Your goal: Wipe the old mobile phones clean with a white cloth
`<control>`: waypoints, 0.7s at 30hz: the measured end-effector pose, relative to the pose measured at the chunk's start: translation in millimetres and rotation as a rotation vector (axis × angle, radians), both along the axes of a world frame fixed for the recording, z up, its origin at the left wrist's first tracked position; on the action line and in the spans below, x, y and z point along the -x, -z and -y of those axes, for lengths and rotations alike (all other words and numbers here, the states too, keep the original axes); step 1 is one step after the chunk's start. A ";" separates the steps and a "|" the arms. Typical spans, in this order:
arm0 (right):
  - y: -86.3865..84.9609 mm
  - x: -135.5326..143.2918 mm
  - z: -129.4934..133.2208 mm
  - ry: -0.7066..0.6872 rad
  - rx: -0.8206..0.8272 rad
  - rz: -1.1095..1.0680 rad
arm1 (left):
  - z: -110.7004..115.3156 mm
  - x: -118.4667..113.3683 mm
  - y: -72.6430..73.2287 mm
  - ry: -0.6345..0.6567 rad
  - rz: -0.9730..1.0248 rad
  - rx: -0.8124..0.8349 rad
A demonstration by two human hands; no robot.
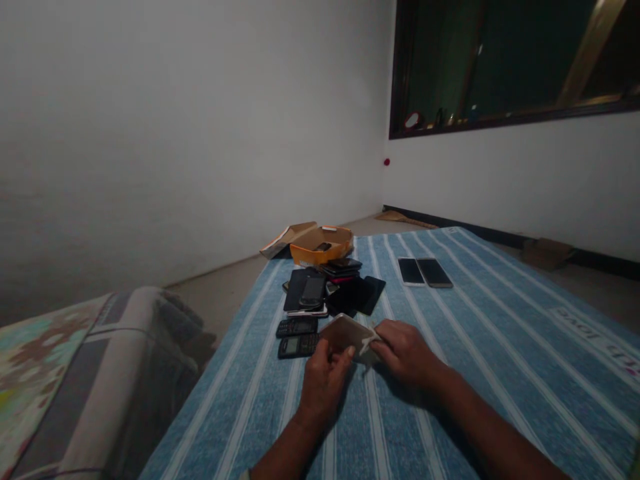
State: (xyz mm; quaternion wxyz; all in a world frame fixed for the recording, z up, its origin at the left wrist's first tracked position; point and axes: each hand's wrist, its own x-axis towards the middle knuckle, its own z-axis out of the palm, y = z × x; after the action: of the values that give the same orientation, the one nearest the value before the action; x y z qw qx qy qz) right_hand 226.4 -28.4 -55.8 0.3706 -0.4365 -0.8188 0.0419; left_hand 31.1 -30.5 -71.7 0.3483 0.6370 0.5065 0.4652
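Note:
My left hand (326, 373) is closed on a flat, light-edged phone (344, 331), its thumb across the near face. A crumpled white cloth or tissue (369, 345) is pinched in my right hand (404, 348) and touches the phone's right end. Just beyond my left hand lie two black keypad phones (297, 326), one behind the other. Farther back sits a heap of dark phones and tablets (311, 293), several overlapping. To the right, two white-framed smartphones (411, 272) rest side by side with dark screens up.
An open orange cardboard box (320, 255) with its lid tilted beside it stands behind the heap. Blue striped cloth (475, 400) covers the surface. At the left is a cloth-draped piece of furniture (125, 373). Walls and a dark window (510, 60) rise behind.

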 end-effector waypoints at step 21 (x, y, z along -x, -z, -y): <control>-6.2 17.7 14.0 0.135 0.074 0.347 | -2.0 0.0 -11.6 -0.169 -0.047 0.124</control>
State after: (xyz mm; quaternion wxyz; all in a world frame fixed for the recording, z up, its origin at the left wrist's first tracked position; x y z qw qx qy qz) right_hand 208.7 -42.4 -49.5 0.2093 -0.5046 -0.8371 -0.0291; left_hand 31.1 -28.5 -60.1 0.3346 0.5802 0.5942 0.4454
